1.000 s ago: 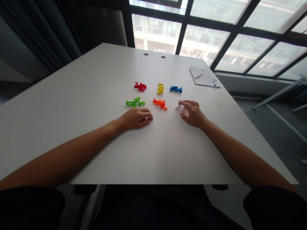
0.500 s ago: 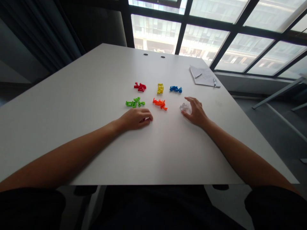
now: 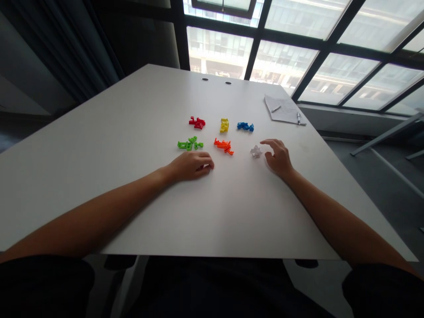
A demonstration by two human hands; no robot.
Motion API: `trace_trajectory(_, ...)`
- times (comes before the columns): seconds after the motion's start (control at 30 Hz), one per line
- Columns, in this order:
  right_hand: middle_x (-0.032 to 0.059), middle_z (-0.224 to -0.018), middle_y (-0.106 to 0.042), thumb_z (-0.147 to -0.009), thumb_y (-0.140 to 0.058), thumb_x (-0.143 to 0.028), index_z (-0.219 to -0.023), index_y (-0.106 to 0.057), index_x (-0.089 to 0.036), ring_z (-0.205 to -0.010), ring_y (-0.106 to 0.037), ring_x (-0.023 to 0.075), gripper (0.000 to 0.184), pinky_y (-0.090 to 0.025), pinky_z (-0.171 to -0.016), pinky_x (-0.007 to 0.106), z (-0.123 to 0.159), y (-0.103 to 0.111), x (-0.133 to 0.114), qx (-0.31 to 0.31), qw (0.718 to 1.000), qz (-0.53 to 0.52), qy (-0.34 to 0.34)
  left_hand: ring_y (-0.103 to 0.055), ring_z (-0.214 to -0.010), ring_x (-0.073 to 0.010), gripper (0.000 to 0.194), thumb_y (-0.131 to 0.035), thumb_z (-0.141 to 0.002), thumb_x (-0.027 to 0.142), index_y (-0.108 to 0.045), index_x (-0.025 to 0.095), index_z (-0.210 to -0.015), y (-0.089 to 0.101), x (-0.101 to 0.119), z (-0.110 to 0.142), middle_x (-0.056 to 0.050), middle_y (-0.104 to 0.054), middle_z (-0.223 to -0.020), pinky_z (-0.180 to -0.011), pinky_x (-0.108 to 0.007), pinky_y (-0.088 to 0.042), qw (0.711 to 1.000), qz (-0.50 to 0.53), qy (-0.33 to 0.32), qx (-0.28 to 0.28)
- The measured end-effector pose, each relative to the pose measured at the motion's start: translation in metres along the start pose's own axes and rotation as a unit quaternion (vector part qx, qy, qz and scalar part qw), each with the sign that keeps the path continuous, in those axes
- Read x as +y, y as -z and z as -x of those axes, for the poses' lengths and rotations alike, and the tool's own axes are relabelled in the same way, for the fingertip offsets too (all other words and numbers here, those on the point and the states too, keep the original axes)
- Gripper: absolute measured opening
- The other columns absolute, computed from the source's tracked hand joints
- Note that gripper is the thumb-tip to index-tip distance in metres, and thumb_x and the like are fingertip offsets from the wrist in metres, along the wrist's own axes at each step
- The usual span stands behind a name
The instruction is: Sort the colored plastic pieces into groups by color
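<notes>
My left hand (image 3: 194, 166) rests on the white table with its fingers curled in. A small dark reddish patch shows between thumb and fingers, too unclear to name. Just beyond that hand lie green plastic pieces (image 3: 190, 144), and orange plastic pieces (image 3: 224, 146) sit to its upper right. My right hand (image 3: 277, 157) is held open, thumb and forefinger apart, just right of a small heap of white pieces (image 3: 256, 151) and not touching it. Farther back, red pieces (image 3: 197, 123), yellow pieces (image 3: 224, 125) and blue pieces (image 3: 245, 126) form a row of separate heaps.
On the white table (image 3: 132, 119), papers (image 3: 285, 111) with pens on them lie at the far right edge. Two round cable holes are set near the back edge. Large windows (image 3: 220, 48) stand behind, with a dark curtain (image 3: 73, 48) at the left.
My right hand has drawn back to the right, away from the white pieces, which now lie uncovered. My left hand keeps its place on the table. The camera view has shifted slightly.
</notes>
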State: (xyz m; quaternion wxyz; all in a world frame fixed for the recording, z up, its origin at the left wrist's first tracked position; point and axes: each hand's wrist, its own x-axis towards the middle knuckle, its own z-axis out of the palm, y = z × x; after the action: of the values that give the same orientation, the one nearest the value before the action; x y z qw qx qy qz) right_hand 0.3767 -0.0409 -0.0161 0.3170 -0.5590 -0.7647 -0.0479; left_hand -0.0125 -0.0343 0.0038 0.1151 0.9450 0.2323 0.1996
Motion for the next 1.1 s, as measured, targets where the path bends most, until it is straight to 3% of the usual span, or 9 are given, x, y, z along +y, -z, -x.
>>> trace_trajectory(0.17,0.0099,-0.132,-0.075,-0.077,-0.049,-0.005,-0.12,-0.076,-0.02,-0.123,-0.065,0.0303,0.052,-0.049,-0.112,0.05,0.001,-0.007,0.005,-0.021,1.0,0.013,0.008,-0.063,-0.069,-0.0113,0.022,-0.056,-0.095,0.021,-0.077,0.022,-0.098,0.0,0.0,0.0,-0.003,-0.076,-0.102,-0.068,-0.023,-0.047,1.0,0.003,-0.002,0.006)
trace_trajectory(0.4,0.0107,-0.11,-0.08,-0.078,-0.052,-0.008,-0.108,-0.077,-0.019,-0.106,-0.071,0.0313,0.041,-0.055,-0.1,0.048,0.0,-0.013,0.01,0.007,1.0,-0.003,-0.016,-0.063,-0.068,-0.0109,0.022,-0.055,-0.094,0.022,-0.077,0.022,-0.098,-0.002,-0.003,0.001,-0.002,-0.076,-0.101,-0.067,-0.023,-0.046,1.0,0.01,-0.001,0.005)
trace_trajectory(0.5,0.0109,-0.113,-0.08,-0.077,-0.052,-0.009,-0.116,-0.075,-0.019,-0.107,-0.071,0.0308,0.047,-0.056,-0.1,0.048,0.0,-0.014,0.011,0.019,0.999,-0.018,-0.025,-0.063,-0.069,-0.011,0.022,-0.055,-0.094,0.022,-0.077,0.023,-0.098,-0.002,-0.002,0.001,-0.002,-0.076,-0.102,-0.067,-0.023,-0.046,1.0,0.013,0.003,0.003)
trace_trajectory(0.7,0.0103,-0.117,-0.08,-0.08,-0.049,-0.008,-0.117,-0.076,-0.02,-0.111,-0.071,0.0299,0.047,-0.055,-0.104,0.049,0.001,-0.015,0.013,-0.022,0.999,-0.032,-0.007,-0.063,-0.068,-0.0109,0.023,-0.054,-0.095,0.022,-0.077,0.022,-0.098,0.001,0.0,0.0,-0.003,-0.076,-0.102,-0.067,-0.023,-0.046,1.0,0.022,0.009,-0.002)
trace_trajectory(1.1,0.0098,-0.112,-0.08,-0.08,-0.051,-0.008,-0.114,-0.076,-0.02,-0.108,-0.072,0.03,0.044,-0.056,-0.1,0.047,0.001,-0.011,0.011,-0.029,0.999,-0.033,-0.019,-0.065,-0.071,-0.0107,0.022,-0.055,-0.095,0.02,-0.077,0.023,-0.099,0.0,-0.004,0.0,-0.002,-0.076,-0.102,-0.067,-0.022,-0.047,0.999,0.044,0.009,-0.005)
